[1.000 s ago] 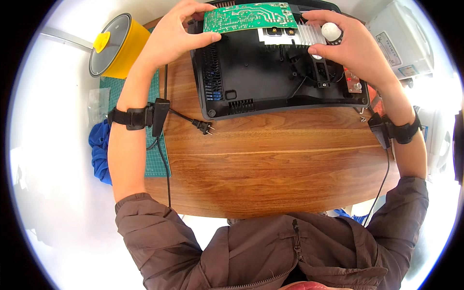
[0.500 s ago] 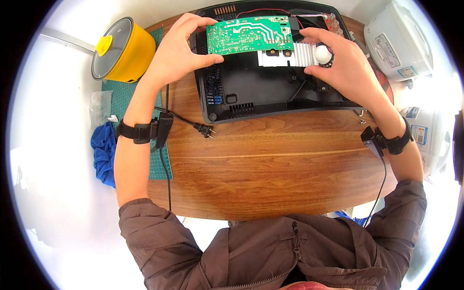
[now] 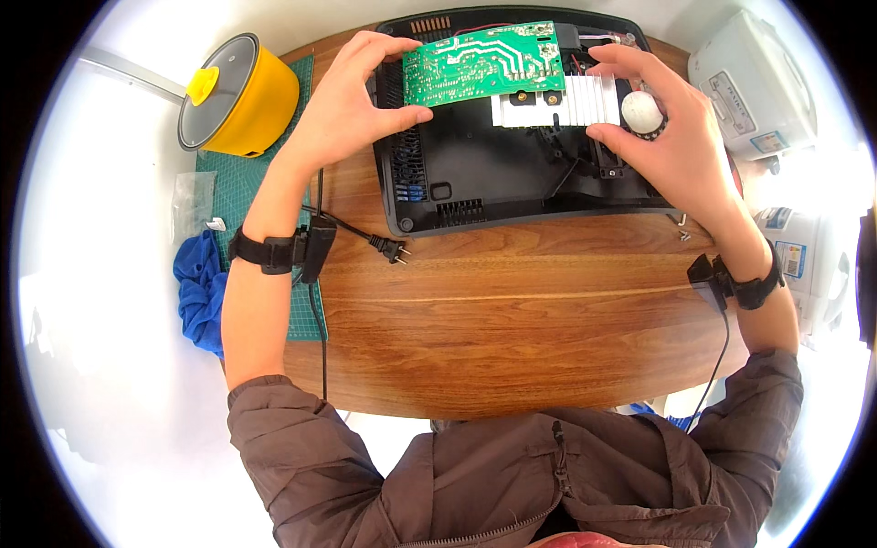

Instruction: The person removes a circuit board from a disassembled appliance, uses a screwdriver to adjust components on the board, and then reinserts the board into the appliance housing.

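Observation:
A green circuit board [image 3: 489, 68] is raised at a tilt above an upturned black appliance housing [image 3: 493, 173], its soldered side showing. My left hand [image 3: 365, 96] pinches the board's left end between thumb and fingers. Along the lower right of the board runs a silver finned heat sink [image 3: 589, 100]. My right hand [image 3: 681, 123] spans the heat sink's right end, thumb at the lower corner and fingers at the upper one; the fingertip contact is partly hidden. Against the right palm shows a white round piece [image 3: 642, 112] with a dark dotted edge; what it is attached to cannot be seen.
A black two-pin plug [image 3: 391, 248] and small screws [image 3: 684, 235] lie on the wooden table [image 3: 512, 320]. To the left are a yellow pot [image 3: 251, 110], a green cutting mat [image 3: 306, 310] and a blue cloth [image 3: 199, 288]. A white appliance [image 3: 754, 87] stands at far right.
The circuit board and heat sink have shifted slightly right with both hands. The right fingers have spread a little, and the white round piece sits farther from the heat sink.

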`<action>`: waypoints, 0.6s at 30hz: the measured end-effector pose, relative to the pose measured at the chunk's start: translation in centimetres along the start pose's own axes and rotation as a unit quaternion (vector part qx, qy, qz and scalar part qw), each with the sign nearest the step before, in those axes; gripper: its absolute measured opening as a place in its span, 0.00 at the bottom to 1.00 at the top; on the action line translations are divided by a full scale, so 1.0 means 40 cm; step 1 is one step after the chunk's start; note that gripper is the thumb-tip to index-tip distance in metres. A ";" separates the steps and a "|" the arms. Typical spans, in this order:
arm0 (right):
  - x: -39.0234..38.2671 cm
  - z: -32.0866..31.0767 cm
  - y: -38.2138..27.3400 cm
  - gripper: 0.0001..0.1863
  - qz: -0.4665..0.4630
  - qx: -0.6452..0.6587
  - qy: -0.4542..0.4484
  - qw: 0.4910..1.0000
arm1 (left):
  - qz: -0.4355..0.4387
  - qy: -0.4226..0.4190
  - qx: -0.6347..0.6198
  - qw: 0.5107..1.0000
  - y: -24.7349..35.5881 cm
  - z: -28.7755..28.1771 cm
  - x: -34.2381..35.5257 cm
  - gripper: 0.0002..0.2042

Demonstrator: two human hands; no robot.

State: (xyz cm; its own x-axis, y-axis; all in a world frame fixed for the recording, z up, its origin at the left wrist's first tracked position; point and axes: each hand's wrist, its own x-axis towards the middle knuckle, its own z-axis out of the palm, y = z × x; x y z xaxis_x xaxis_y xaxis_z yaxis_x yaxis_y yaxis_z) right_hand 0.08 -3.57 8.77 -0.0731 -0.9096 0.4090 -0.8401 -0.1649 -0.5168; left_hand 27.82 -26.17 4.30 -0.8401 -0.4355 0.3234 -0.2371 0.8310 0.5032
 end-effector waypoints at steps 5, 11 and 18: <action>0.003 -0.017 -0.023 0.28 0.023 0.039 0.010 0.999 | 0.040 0.016 0.008 0.999 -0.001 -0.002 0.010 0.29; 0.072 -0.032 0.013 0.16 0.156 0.103 0.006 0.982 | 0.022 0.033 -0.047 0.998 -0.046 0.009 0.025 0.22; 0.200 -0.067 -0.004 0.17 0.254 0.271 0.015 0.928 | -0.090 0.116 -0.169 0.975 -0.034 0.027 0.074 0.21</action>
State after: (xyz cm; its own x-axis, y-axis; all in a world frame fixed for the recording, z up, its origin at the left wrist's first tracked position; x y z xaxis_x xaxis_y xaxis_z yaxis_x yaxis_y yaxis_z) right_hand -1.81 -9.80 14.15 -0.4084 -0.9124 0.0261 -0.3002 0.1073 -0.9478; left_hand 25.12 -28.21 3.70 -0.6582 -0.6624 0.3578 -0.1626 0.5891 0.7916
